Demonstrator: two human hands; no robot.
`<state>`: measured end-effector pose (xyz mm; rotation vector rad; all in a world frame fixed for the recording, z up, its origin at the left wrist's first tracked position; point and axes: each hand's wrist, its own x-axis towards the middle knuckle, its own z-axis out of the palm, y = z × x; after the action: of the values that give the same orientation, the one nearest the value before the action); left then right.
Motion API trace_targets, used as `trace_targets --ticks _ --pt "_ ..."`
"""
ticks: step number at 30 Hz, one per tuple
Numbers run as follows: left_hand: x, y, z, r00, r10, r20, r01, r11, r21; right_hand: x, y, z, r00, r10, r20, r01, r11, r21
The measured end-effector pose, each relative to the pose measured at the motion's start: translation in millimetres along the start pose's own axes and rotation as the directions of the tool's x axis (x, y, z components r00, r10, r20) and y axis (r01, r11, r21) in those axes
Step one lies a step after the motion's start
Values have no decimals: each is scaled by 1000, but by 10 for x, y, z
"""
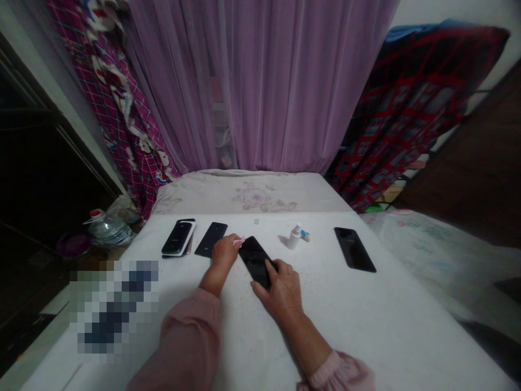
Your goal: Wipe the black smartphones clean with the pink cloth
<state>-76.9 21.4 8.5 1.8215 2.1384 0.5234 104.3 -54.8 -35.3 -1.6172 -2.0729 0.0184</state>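
A black smartphone [253, 256] lies on the white table in front of me, tilted slightly to the left. My right hand [284, 288] grips its near end, with the thumb on one side and fingers on the other. Pinched in my left hand [225, 251] is a small pink cloth [239, 241], at the phone's far left corner. Just left of that hand lies another dark smartphone [212, 239], partly covered by it. A white spray bottle [293, 238] stands upright beyond my right hand, beside a small blue and white packet [305, 235].
Several phones are stacked [178, 239] at the table's left. Another black phone [355, 249] lies at the right. A blurred-out patch [118, 309] covers the near left part. Beyond the left edge stands a large clear bottle [109, 228]; purple curtains [264, 87] hang behind the table.
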Motion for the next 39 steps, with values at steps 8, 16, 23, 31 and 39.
trace_targets --ticks 8,16,23,31,39 --pt "-39 -17 86 997 46 -67 -47 999 -20 6 10 12 1000 -1 -2 1 1000 2" --pt "-82 -319 148 936 338 -95 -351 888 -298 8 -2 6 1000 1 4 -1 1000 20" --pt "-2 -341 90 937 348 6 -333 900 -282 1 -10 -2 1000 0 4 -1 999 32" --pt "67 -203 29 977 210 38 -201 966 -165 10 59 -8 999 -41 33 39 997 63" --pt "49 -73 15 995 97 9 -95 991 -90 25 71 -1 999 -42 11 42 996 73"
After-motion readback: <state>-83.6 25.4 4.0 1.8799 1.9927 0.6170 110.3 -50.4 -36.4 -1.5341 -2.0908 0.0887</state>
